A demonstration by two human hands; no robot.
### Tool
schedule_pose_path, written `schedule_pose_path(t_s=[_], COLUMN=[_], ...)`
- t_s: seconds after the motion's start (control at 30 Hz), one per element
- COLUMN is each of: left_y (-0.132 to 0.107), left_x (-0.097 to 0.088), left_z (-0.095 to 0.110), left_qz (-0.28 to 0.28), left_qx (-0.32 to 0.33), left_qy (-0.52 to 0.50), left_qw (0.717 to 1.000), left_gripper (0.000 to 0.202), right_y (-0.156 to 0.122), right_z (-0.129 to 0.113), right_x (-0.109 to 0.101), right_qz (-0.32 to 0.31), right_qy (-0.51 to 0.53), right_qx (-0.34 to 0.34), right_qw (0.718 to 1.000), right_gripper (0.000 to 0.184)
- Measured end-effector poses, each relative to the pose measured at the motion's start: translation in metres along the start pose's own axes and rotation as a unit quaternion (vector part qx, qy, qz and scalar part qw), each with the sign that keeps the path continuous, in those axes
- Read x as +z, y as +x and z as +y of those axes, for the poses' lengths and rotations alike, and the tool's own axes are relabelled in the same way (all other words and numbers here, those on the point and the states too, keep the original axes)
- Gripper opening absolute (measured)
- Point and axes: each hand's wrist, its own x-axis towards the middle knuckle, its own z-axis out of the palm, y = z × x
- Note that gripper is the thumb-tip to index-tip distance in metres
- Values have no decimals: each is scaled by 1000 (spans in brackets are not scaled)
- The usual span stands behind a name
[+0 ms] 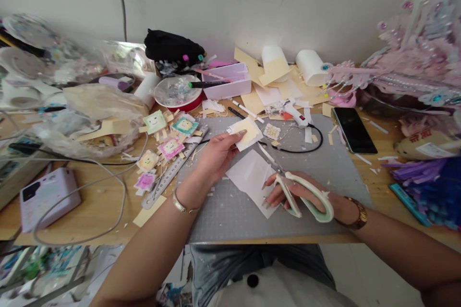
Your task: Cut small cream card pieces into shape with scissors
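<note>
My left hand (216, 153) pinches a small cream paper square (247, 133) above the grey cutting mat (324, 163). My right hand (298, 194) grips white and pale green scissors (306, 194), their blades pointing up and left toward a white sheet of paper (252, 175) lying on the mat. The hand rests on the mat with its fingers through the handles. Each wrist carries a bracelet or a watch.
Small coloured face squares (169, 136) and a metal ruler (169, 175) lie left of the mat. A glue gun (297, 115) with black cord, a phone (354, 129), a pen (248, 111), a lilac box (226, 84), paper rolls and a pale purple device (48, 196) crowd the wooden table.
</note>
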Motion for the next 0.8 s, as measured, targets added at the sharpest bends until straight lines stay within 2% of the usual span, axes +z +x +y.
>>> schedule_pose_path(t_s=[0.07,0.27,0.5,0.8], left_y=[-1,-1,0,-5], left_x=[1,1,-2,2], left_z=[0,0,-1,0], left_qz=[-4,7,5,-4], left_qx=[-7,-12,-18,-47], left_qy=[1,3,19,34], left_qw=[1000,1000,1000,998], left_gripper=[17,16,17,18], right_y=[1,1,0,1], right_z=[2,0,0,1], right_x=[-2,1,2,5], right_qz=[-15,-19,1,12], right_qy=[14,1,32,56], right_qx=[-5,3,4,2], right_qw=[1000,1000,999,998], right_gripper=[57,47,39,37])
